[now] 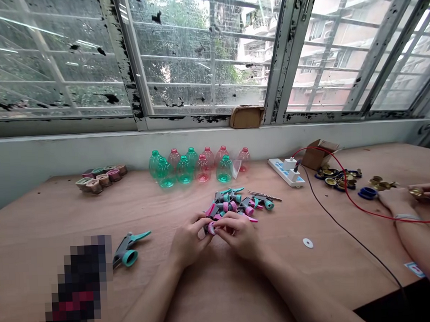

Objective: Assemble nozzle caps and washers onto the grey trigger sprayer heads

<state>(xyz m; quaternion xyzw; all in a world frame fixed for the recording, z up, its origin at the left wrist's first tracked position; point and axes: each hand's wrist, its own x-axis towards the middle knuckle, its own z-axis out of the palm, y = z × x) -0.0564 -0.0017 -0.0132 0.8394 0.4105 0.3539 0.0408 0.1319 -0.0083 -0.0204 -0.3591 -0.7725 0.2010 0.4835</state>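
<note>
Between my two hands, low over the table, is a pink and dark grey spray trigger head (211, 228). My left hand (190, 238) grips its left side with closed fingers. From the right, the thumb and fingers of my right hand (241, 235) pinch its pink collar. Fingers hide much of it. Just behind my hands lies a pile of spray heads (229, 202) in grey with pink or teal parts. A lone grey and teal spray head (129, 250) rests to the left of my left hand.
Green bottles (185, 171) and red bottles (203, 170) stand along the wall. Right of them are a power strip (286, 172), a red cable (344, 174) and a white washer (307, 243). Another person's hands (402, 201) work at far right near gold and blue parts (339, 179).
</note>
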